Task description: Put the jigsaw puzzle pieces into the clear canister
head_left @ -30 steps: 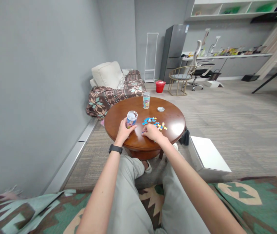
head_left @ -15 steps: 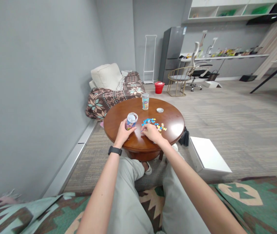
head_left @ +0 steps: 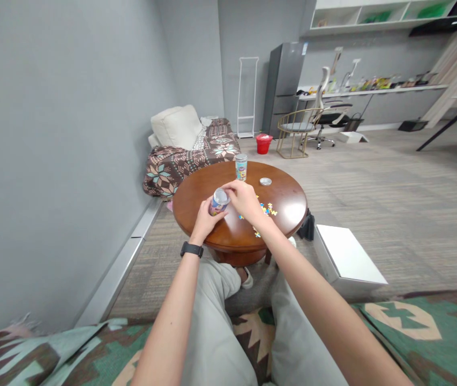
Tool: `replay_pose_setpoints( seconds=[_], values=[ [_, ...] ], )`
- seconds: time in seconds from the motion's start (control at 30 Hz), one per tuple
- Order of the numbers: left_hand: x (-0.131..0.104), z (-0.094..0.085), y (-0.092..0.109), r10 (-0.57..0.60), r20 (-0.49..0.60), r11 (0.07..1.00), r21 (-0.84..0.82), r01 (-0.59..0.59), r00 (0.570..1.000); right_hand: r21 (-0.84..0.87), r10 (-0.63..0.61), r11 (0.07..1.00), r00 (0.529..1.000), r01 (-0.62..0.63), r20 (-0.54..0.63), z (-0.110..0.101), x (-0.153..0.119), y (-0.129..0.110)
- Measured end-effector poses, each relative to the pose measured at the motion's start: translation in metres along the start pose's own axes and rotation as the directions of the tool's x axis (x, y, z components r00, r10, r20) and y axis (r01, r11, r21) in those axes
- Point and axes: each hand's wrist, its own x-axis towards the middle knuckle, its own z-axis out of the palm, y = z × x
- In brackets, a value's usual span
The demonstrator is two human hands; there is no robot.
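Note:
My left hand grips a small open can with a printed label, tilted toward my right, on the round wooden table. My right hand is raised over the can's mouth with its fingers bunched; whether it holds a puzzle piece is hidden. Loose blue and yellow puzzle pieces lie scattered on the table just right of that hand. A second printed can stands upright at the far side, and a round metal lid lies beside it.
A white box sits on the floor right of the table. A patterned sofa bed with a cream cushion stands against the grey wall behind. A red bucket, a gold chair and a fridge are farther back.
My right hand has lifted off the pile of puzzle pieces and moved left to the mouth of the can. My left hand has tipped the can toward it.

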Motion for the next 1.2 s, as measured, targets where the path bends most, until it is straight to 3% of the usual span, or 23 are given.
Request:
replay_pose_setpoints(
  seconds=[0.13,0.2,0.3,0.43,0.6,0.93,1.2],
  values=[
    [0.000,0.000,0.002,-0.002,-0.002,1.000,0.019,0.002,1.000,-0.188,0.210,0.964,0.972,-0.187,0.108,-0.012,-0.007,0.017],
    [0.000,0.000,0.002,-0.002,-0.002,1.000,0.016,0.002,1.000,-0.345,0.354,0.903,0.900,-0.258,0.255,-0.015,-0.015,0.025],
    [0.000,0.000,0.001,-0.002,-0.010,1.000,0.005,0.002,1.000,-0.501,0.448,0.837,0.798,-0.217,0.403,-0.013,-0.025,0.034],
    [0.000,0.001,-0.002,0.003,-0.004,1.000,0.003,-0.003,1.000,-0.538,0.408,0.832,0.806,-0.135,0.428,-0.004,-0.031,0.041],
    [0.001,0.001,-0.004,-0.007,-0.007,1.000,0.005,0.007,1.000,-0.480,0.402,0.863,0.788,-0.156,0.466,0.000,-0.026,0.049],
    [0.001,0.001,-0.001,0.002,-0.021,1.000,0.023,-0.001,1.000,-0.358,0.475,0.875,0.722,-0.326,0.502,-0.004,-0.022,0.051],
    [0.001,0.000,0.001,0.015,-0.017,0.999,0.035,-0.014,1.000,-0.383,0.409,0.896,0.753,-0.225,0.516,-0.001,-0.021,0.055]
  ],
)
